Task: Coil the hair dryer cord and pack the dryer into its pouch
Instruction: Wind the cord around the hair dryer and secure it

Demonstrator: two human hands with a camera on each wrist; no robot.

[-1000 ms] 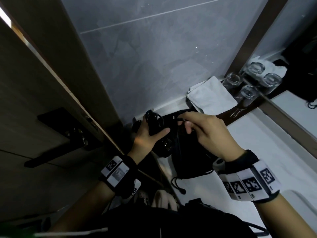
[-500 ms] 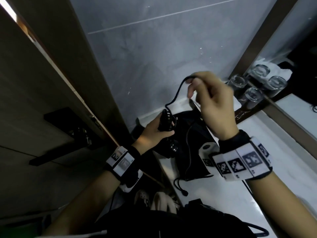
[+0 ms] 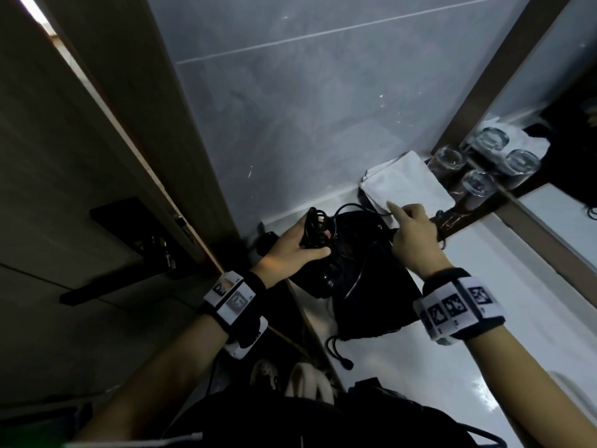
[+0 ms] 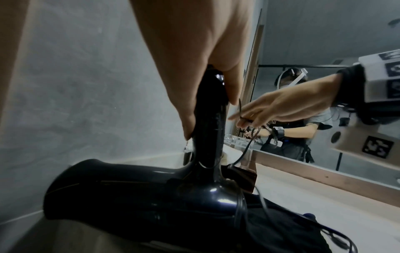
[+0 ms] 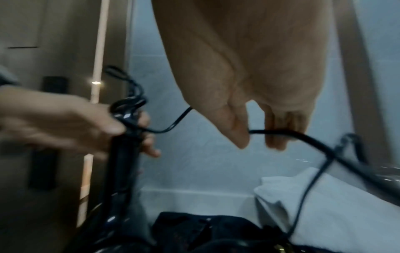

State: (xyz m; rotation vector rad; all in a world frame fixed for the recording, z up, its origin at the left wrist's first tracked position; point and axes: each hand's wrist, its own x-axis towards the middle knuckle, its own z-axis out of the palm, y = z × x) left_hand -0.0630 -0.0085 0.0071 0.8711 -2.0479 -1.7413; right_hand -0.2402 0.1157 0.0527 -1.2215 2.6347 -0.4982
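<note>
Hair dryer: handle clenched upright by left hand, steadying wound loops. Cord: pinched by right hand beside dryer, tensioned for winding.

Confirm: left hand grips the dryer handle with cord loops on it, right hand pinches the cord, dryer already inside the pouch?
Not inside. The left wrist view shows the hair dryer lying on top of the pouch, fully exposed. The rest holds: left hand grips the handle with the cord looped on it, right hand pinches the cord.
</note>
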